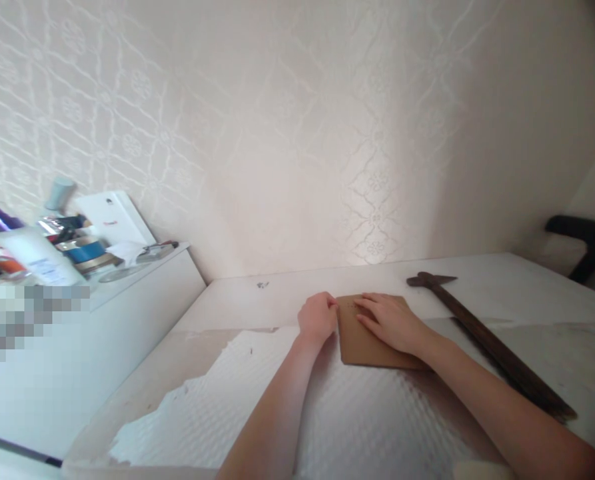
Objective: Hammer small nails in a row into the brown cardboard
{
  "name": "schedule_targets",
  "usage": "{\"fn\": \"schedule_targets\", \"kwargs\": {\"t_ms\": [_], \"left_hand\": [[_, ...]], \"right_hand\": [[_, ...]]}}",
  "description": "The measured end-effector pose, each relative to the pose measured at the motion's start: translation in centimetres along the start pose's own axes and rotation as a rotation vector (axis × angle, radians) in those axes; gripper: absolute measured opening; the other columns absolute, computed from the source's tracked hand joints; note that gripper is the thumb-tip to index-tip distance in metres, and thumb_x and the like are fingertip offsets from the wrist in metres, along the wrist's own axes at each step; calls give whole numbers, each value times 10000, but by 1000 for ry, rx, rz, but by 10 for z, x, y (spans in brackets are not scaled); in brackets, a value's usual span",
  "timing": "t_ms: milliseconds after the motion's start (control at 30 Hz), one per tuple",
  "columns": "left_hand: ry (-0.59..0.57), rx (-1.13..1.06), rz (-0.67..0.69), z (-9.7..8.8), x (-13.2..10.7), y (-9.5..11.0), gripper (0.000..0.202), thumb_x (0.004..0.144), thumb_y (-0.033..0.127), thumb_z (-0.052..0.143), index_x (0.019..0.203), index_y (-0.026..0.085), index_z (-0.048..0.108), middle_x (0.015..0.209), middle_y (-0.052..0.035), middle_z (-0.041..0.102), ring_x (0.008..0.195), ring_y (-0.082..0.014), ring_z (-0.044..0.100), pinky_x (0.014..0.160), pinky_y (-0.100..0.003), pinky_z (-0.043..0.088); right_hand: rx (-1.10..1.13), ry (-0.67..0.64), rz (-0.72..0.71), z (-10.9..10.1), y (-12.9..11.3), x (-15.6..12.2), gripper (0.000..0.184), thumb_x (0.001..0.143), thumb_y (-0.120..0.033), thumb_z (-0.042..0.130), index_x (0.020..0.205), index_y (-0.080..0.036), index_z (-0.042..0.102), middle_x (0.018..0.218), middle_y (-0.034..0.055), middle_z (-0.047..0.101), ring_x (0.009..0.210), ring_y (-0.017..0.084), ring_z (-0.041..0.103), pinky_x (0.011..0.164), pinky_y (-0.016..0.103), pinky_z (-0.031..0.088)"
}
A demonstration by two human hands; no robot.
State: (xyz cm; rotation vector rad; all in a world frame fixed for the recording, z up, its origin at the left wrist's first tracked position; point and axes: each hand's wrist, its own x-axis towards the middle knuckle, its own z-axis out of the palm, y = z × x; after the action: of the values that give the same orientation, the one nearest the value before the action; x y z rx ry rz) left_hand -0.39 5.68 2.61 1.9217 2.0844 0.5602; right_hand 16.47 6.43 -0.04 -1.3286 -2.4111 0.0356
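A flat brown board, perhaps cardboard or thin wood, lies on the white table with several small dark dots near its far left part. My right hand rests on the board, fingers stretched out and slightly apart. At the board's left edge is my left hand, its fingers curled in a pinch; whatever is between them is hidden. To the right lies a hammer with a dark wooden handle and a rusty head pointing away from me. A small cluster of grey bits sits on the table at the back left.
White textured sheeting with ragged edges covers part of the table. On the left, a white cabinet carries a white box, a blue roll and bottles. A patterned wall stands behind; a black armrest-like part is far right.
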Motion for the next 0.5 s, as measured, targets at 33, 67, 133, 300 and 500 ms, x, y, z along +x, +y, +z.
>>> {"fn": "schedule_targets", "kwargs": {"t_ms": [33, 67, 133, 300, 500], "left_hand": [[5, 2, 4, 0, 0, -1, 207, 833, 257, 485, 914, 230, 674, 1002, -32, 686, 945, -199, 611, 812, -288, 458], [10, 4, 11, 0, 1, -2, 208, 837, 264, 485, 915, 226, 674, 1000, -33, 686, 946, -201, 611, 811, -286, 458], [22, 10, 25, 0, 1, -3, 211, 843, 280, 487, 912, 217, 676, 996, -38, 687, 945, -204, 611, 808, -284, 457], [23, 30, 10, -1, 0, -3, 227, 857, 305, 481, 906, 198, 674, 986, -55, 686, 935, -196, 611, 813, -268, 453], [56, -127, 5, 2, 7, -6, 237, 857, 317, 488, 876, 178, 678, 954, -56, 694, 907, -182, 613, 818, -261, 446]], "right_hand": [[6, -5, -3, 0, -1, 0, 395, 879, -311, 409, 1162, -119, 608, 1234, 163, 564, 1134, 275, 519, 970, 426, 385], [13, -11, -7, 0, -1, 0, 402, 881, -315, 404, 1167, -117, 606, 1237, 163, 562, 1136, 274, 518, 973, 426, 383], [26, -27, -13, -1, -2, -1, 409, 878, -316, 406, 1175, -113, 600, 1240, 161, 559, 1137, 271, 516, 979, 424, 379], [60, -31, -41, -2, -3, -3, 405, 868, -316, 425, 1175, -118, 600, 1234, 158, 563, 1142, 264, 510, 993, 420, 365], [59, -58, -45, -5, -3, -2, 415, 870, -320, 419, 1189, -117, 591, 1226, 149, 571, 1130, 256, 517, 983, 406, 372]]}}
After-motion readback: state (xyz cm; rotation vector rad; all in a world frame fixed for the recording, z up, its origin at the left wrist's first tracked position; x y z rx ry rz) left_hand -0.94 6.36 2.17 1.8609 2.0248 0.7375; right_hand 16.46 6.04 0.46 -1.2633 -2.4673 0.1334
